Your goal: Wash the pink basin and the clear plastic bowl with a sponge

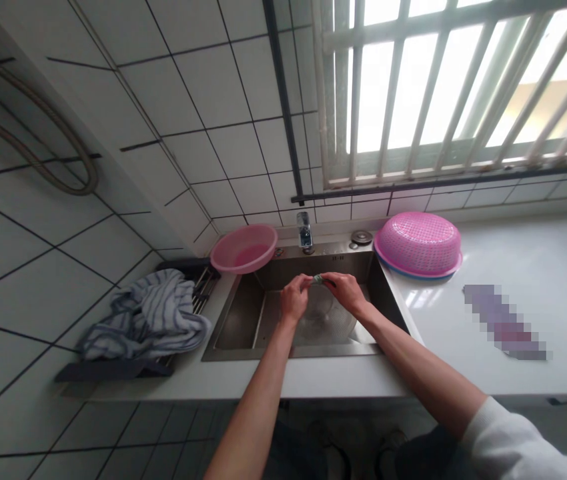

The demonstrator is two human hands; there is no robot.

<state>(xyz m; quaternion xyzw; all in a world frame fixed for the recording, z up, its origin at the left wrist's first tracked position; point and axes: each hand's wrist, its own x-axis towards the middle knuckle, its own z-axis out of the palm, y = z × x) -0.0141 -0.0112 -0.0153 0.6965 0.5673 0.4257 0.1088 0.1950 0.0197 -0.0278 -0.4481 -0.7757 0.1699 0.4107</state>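
Both my hands are held together over the steel sink (243, 313). My left hand (294, 298) and my right hand (346, 291) are each closed in a pinch on one small greyish-green thing (318, 279) between them; it is too small to name. Below the hands a round metal bowl or strainer (326, 323) lies in the sink. The tap (304, 231) stands just behind the hands at the sink's back edge.
A pink basin (243, 249) sits at the sink's back left corner. A pink colander (418, 245) lies upside down on the white counter (513, 260) to the right. A striped cloth (146, 317) lies on a dark rack left of the sink. A barred window is behind.
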